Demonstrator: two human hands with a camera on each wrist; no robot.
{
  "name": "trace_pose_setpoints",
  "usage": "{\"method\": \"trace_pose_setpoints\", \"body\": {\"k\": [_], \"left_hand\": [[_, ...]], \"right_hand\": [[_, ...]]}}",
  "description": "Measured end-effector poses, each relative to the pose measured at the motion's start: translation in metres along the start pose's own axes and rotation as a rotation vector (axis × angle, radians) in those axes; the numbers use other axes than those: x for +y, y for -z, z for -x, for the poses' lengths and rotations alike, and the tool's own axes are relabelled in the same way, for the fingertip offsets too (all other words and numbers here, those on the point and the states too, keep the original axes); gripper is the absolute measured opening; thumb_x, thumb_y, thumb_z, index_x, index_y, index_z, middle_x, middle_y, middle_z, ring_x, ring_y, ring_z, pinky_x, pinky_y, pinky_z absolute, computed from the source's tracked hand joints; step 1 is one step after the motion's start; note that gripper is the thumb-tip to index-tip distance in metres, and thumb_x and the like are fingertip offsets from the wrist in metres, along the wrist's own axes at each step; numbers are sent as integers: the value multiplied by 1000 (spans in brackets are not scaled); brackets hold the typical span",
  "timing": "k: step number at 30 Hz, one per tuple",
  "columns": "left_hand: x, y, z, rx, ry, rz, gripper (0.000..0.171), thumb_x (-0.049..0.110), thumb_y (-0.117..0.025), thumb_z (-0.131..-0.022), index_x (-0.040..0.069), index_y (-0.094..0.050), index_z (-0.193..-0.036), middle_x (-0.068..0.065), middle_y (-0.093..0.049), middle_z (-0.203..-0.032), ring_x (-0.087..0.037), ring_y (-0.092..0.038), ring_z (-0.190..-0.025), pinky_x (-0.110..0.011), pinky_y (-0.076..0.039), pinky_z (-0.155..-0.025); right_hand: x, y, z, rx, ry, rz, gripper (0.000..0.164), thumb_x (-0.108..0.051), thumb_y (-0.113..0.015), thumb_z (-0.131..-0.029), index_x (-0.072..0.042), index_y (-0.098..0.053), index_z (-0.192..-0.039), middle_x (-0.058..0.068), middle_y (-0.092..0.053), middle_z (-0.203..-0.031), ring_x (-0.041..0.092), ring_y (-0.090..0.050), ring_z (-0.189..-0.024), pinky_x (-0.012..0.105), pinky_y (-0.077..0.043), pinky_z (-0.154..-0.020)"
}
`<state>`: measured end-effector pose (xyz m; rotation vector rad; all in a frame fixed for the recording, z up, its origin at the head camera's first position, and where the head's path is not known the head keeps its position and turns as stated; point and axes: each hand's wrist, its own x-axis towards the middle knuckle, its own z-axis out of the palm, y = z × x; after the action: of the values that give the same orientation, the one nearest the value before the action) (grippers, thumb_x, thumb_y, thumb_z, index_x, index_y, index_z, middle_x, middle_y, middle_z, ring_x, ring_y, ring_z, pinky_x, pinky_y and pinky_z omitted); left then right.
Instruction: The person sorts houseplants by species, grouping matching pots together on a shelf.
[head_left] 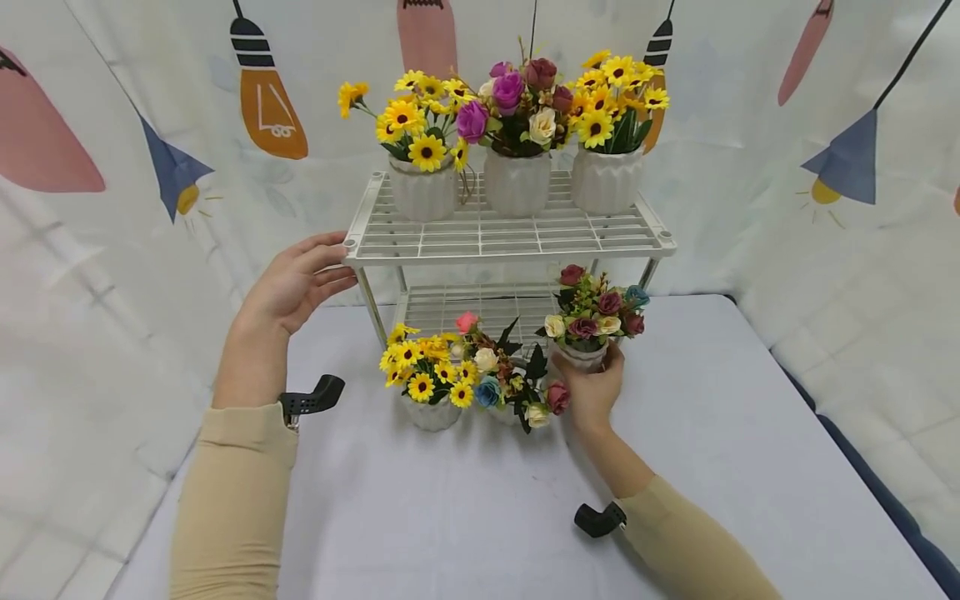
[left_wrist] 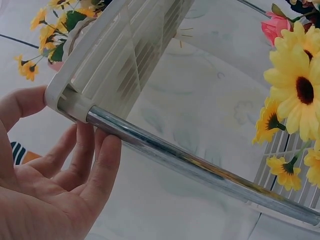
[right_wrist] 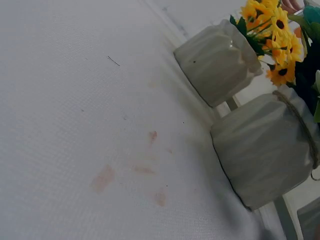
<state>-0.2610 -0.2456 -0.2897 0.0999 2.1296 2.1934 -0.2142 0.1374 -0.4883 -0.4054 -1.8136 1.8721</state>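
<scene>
My left hand [head_left: 288, 279] holds the front left corner of a white wire shelf rack [head_left: 517, 250]. In the left wrist view the fingers of that hand [left_wrist: 65, 175] lie against the corner and the top of the metal leg [left_wrist: 165, 150]. My right hand [head_left: 592, 387] grips a white pot of mixed roses [head_left: 583, 357] at the lower tier's right. Left of it, a pot with roses and dark leaves [head_left: 504, 413] and a pot of yellow daisies [head_left: 432, 412] stand at the rack's front. In the right wrist view the right hand is hidden.
On the top tier stand a left daisy pot [head_left: 423, 190], a purple rose pot [head_left: 517, 183] and a right daisy pot [head_left: 606, 182]. A white cloth [head_left: 465, 517] covers the table. A patterned curtain [head_left: 300, 192] hangs close behind the rack.
</scene>
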Motion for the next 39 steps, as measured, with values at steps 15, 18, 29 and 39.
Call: {"method": "trace_pose_setpoints", "body": {"k": [15, 18, 29, 39], "left_hand": [[-3, 1, 2, -3, -4, 12, 62, 26, -68, -102, 2, -40, -152, -8, -61, -132, -20, -66, -109, -25, -56, -91], [-3, 1, 2, -6, -5, 13, 62, 25, -68, -102, 1, -40, -152, -6, -63, -128, -19, -67, -107, -26, -56, -91], [-2, 1, 3, -10, -4, 27, 65, 23, -68, -102, 0, -37, -154, -1, -65, -123, -18, -67, -108, -26, -56, -92], [-2, 2, 1, 2, -10, 9, 65, 27, -68, -102, 1, -39, -154, -5, -63, -128, -18, -66, -108, -25, -56, -91]], "right_hand": [[14, -21, -20, 76, 18, 60, 93, -12, -92, -76, -6, -39, -151, 13, -50, -144, 24, -46, -134, 34, -32, -116], [14, -23, -21, 83, 12, 55, 94, -12, -92, -76, -6, -38, -152, 13, -50, -146, 24, -46, -135, 33, -31, -116], [14, -23, -24, 56, 52, 53, 95, -13, -90, -79, -4, -33, -154, 15, -44, -151, 26, -41, -140, 36, -30, -118], [8, -15, -8, 47, 64, 19, 87, -11, -87, -81, 3, -34, -149, 19, -37, -150, 32, -35, -139, 41, -29, -118]]}}
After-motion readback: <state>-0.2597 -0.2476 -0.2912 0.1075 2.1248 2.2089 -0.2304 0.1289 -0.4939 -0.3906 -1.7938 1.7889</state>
